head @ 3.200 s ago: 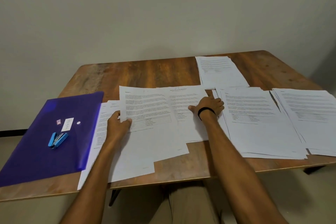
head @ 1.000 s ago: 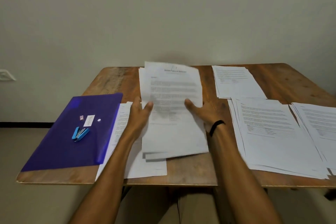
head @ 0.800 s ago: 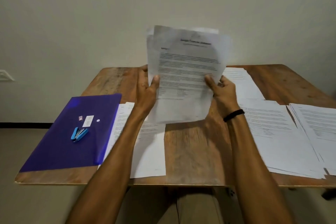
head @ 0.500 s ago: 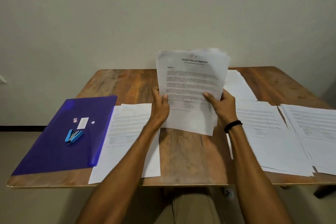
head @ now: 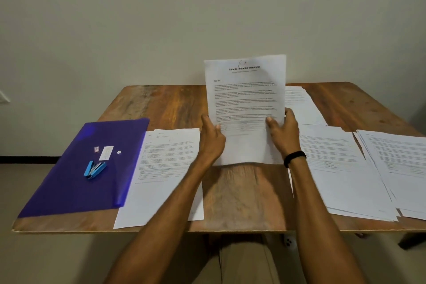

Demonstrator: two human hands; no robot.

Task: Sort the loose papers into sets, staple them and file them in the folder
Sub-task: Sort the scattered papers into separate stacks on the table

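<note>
Both grips are on one sheaf: the left grip (head: 212,139) and right grip (head: 282,136) pinch the papers (head: 245,99) upright over the bench (head: 242,191), thumbs in front. At far left, the blue stapler (head: 94,169) sits on the purple folder (head: 76,180), one sheet pile (head: 166,168) just beside it. More piles (head: 334,168) lie to the right.

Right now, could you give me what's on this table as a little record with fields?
In hand: set of papers, held upright, headed "Sample Financial Statement"
Left hand: grips the set's left edge
Right hand: grips its right edge
Folder: purple, flat at the left end of the table
Stapler: blue, lying on the folder, untouched
Beside folder: sheets lying flat
Right side: middle stack, end stack, far stack
</note>
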